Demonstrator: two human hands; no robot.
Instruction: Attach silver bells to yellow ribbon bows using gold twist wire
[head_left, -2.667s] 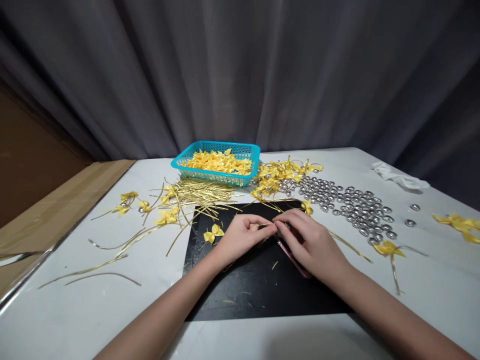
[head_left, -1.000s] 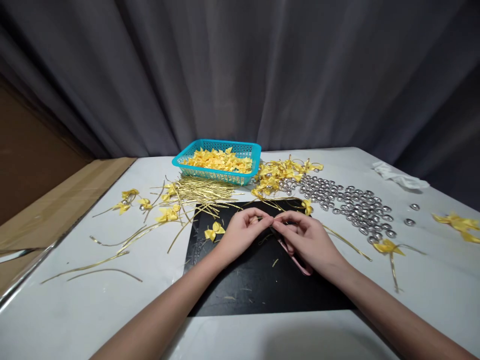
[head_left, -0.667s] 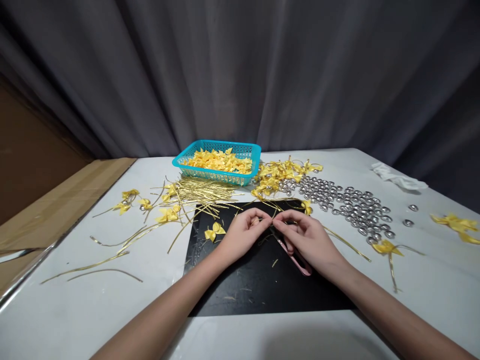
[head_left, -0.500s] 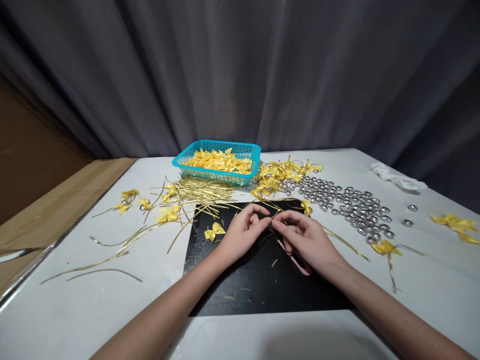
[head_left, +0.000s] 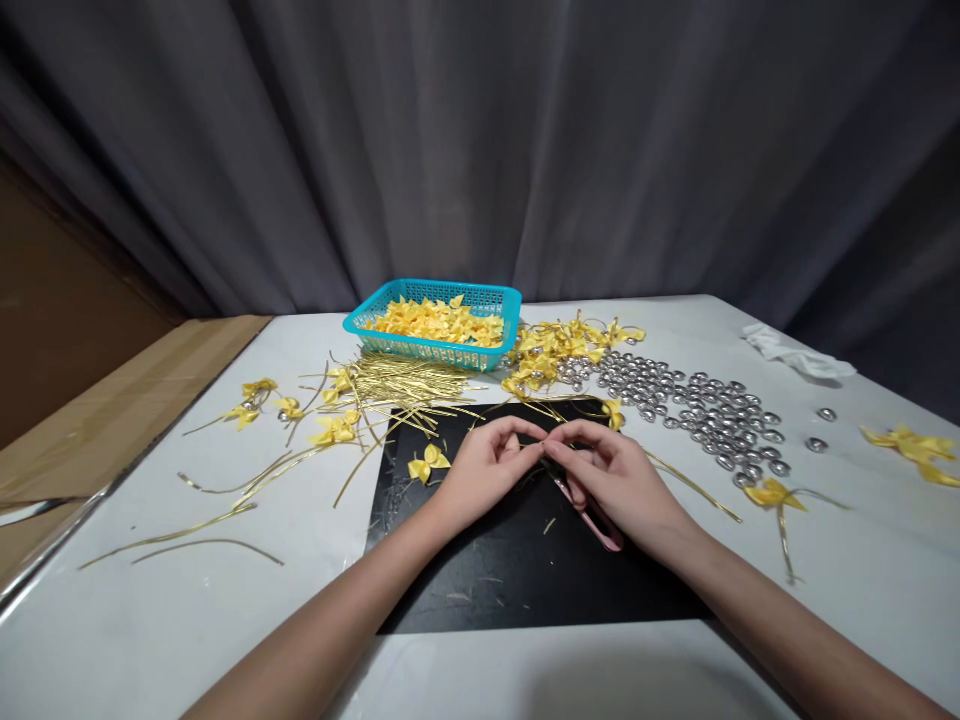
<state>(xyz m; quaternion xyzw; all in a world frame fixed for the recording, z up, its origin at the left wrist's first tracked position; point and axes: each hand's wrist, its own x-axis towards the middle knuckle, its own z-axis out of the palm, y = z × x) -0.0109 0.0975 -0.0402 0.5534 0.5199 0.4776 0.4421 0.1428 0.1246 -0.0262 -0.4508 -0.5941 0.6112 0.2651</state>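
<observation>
My left hand (head_left: pixel 484 468) and my right hand (head_left: pixel 611 478) meet fingertip to fingertip over the black mat (head_left: pixel 525 560). Both pinch a small piece between them, with a thin gold wire (head_left: pixel 686 480) trailing off to the right. What sits inside the pinch is too small to name. A pink tool (head_left: pixel 596 525) lies on the mat under my right hand. A yellow ribbon bow (head_left: pixel 427 463) lies on the mat just left of my left hand.
A teal basket (head_left: pixel 495 300) of yellow bows stands at the back. Gold wires (head_left: pixel 409 385) are piled before it, with more bows (head_left: pixel 555 345) and several silver beads (head_left: pixel 705 410) to the right. Loose bows and wires lie at left; a white cloth (head_left: pixel 799 355) far right.
The hands have stayed over the mat, with the fingertips working slightly at the pinched piece. Nothing else has moved.
</observation>
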